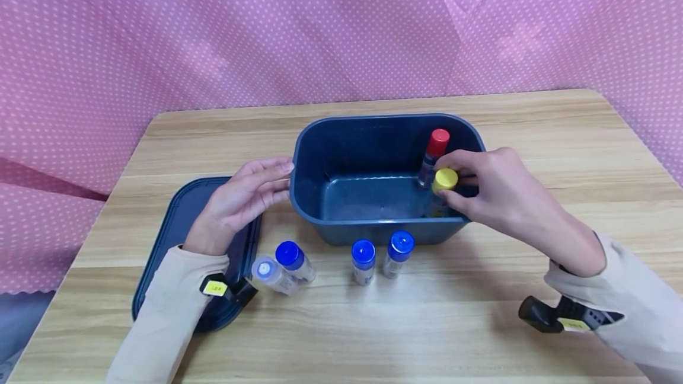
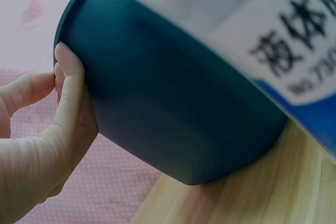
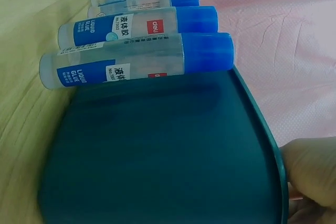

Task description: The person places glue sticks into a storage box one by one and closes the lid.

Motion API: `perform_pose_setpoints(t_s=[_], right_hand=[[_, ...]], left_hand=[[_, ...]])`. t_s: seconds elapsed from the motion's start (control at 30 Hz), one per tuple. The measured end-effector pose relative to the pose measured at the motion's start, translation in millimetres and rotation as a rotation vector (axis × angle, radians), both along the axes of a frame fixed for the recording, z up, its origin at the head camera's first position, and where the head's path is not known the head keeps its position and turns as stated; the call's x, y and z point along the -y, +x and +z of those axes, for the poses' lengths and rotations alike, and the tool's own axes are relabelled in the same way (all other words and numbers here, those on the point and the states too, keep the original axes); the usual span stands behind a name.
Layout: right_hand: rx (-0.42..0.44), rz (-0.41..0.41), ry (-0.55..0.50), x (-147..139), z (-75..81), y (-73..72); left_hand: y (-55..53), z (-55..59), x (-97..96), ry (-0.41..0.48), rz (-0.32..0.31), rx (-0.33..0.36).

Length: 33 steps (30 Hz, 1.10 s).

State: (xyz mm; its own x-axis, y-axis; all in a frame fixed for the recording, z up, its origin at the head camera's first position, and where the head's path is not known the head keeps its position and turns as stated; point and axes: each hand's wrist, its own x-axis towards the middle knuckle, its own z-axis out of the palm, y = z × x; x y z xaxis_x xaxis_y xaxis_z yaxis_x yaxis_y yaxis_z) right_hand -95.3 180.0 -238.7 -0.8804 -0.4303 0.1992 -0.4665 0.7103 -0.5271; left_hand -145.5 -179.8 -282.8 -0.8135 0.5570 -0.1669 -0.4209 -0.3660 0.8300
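My right hand (image 1: 493, 188) reaches over the right end of a dark blue plastic bin (image 1: 373, 232). Between thumb and fingers it pinches a small tube with a yellow cap (image 1: 445, 179), upright inside the bin. A red-capped tube (image 1: 437, 142) stands just behind it, by the bin's back right corner. At the opposite end my left hand (image 1: 242, 197) touches the bin's outer wall near the rim, its fingers mostly straight. The left wrist view shows the left fingertips (image 2: 64, 51) against that rim. In the right wrist view, the bin wall (image 3: 157, 145) hides most of the right hand.
Before the bin stand several liquid glue bottles: two blue-capped ones (image 1: 363, 255) (image 1: 400, 246) near its middle, another blue-capped one (image 1: 290, 255) and a pale-topped one (image 1: 265, 269) further left. A dark blue lid (image 1: 184, 218) lies under the left forearm. Pink dotted cloth (image 1: 341, 34) hangs behind the table.
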Motion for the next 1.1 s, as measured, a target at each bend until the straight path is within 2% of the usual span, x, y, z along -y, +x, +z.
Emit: perform_pose_setpoints(t_s=[0.27, 0.5, 0.9, 1.1], right_hand=[[0.009, 0.023, 0.054, 0.1, 2.3, -5.5], [0.008, 0.001, 0.069, -0.2, 6.6, -5.9], [-0.149, -0.073, 0.049, -6.8, 16.5, 1.4], [-0.306, -0.105, -0.004, -7.9, 20.2, 10.4]], left_hand=[[0.0, 1.0, 0.2, 0.006, -0.003, 0.006], [-0.5, 1.7, -0.2, 0.012, -0.004, 0.009], [-0.3, 2.3, -0.5, -0.006, 0.01, 0.012], [-0.3, 2.3, -0.5, -0.003, 0.012, 0.013]])
